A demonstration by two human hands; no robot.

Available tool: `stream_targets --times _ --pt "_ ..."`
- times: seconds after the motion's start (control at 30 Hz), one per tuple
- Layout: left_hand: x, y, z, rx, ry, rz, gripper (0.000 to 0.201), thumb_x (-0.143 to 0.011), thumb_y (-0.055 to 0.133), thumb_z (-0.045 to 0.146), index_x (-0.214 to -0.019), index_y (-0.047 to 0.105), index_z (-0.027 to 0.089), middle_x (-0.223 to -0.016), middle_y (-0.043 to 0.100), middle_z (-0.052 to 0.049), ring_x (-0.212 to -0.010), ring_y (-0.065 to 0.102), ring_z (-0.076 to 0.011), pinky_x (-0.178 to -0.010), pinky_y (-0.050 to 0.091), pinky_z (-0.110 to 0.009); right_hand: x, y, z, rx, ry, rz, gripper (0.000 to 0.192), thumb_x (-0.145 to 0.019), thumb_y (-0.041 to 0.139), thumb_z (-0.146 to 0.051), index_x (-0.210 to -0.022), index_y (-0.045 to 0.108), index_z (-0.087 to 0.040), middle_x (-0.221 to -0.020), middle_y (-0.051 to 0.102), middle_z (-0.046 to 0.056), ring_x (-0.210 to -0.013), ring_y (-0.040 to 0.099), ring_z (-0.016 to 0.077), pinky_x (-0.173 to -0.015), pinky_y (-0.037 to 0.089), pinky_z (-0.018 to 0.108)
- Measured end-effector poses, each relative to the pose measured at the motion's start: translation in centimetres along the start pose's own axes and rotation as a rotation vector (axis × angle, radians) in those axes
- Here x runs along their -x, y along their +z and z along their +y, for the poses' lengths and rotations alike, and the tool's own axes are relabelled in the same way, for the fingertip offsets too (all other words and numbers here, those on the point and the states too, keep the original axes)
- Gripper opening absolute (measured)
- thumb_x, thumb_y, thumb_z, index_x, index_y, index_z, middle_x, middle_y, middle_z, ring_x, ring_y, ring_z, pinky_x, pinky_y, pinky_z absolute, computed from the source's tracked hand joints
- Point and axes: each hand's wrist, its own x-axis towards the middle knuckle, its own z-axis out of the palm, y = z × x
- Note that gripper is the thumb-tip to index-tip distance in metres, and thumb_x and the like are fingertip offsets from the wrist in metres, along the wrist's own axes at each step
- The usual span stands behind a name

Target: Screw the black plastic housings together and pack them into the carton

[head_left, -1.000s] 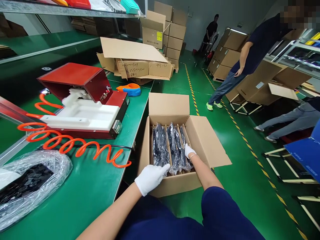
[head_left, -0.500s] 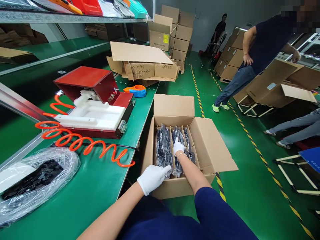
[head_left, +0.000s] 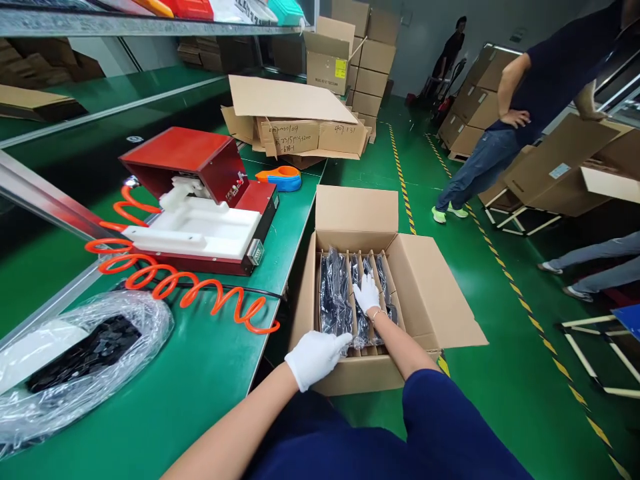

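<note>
An open cardboard box (head_left: 425,293) stands on the floor beside the green bench. Cardboard dividers split it into slots, and several black parts in clear bags (head_left: 334,293) stand in them. My right hand (head_left: 367,293), in a white glove, reaches deep into the box and presses flat on the tops of the bagged parts in the middle slots. My left hand (head_left: 316,357), also gloved, rests at the near edge of the box, its fingertips touching the bag in the left slot. Neither hand lifts anything.
The green bench (head_left: 200,380) carries a red machine with a white fixture (head_left: 200,207), an orange coiled hose (head_left: 190,293), a bagged black part (head_left: 75,360) and a tape dispenser (head_left: 280,179). Flattened cartons (head_left: 295,120) lie behind. People stand among boxes (head_left: 550,167) on the right.
My right hand slid from the box's right side to the middle slots and further in. The left hand stayed at the near edge. The view shifted slightly left.
</note>
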Motion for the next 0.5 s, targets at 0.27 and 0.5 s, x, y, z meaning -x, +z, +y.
stream_targets --times 0.27,0.5 --pt "-0.1 -0.1 0.0 -0.02 -0.017 -0.013 0.039 -0.092 0.041 0.019 -0.125 0.061 0.024 -0.085 0.074 -0.006 -0.074 0.071 -0.0245 -0.065 0.053 -0.033 0.4 2.0 -9.1 0.011 -0.101 -0.091 0.075 -0.092 0.043 -0.022 -0.156 0.004 -0.022 -0.149 0.031 0.021 -0.11 0.061 0.0238 -0.094 0.052 0.036" --pt "-0.1 0.4 -0.4 -0.018 -0.035 -0.014 0.042 -0.091 0.042 0.019 -0.13 0.059 0.023 -0.09 0.075 -0.008 -0.078 0.072 -0.0268 -0.068 0.055 -0.037 0.1 4.7 -11.8 0.09 -0.017 -0.032 0.069 -0.094 0.052 -0.034 -0.153 0.021 -0.019 -0.144 0.037 0.02 -0.115 0.057 0.026 -0.093 0.053 0.046"
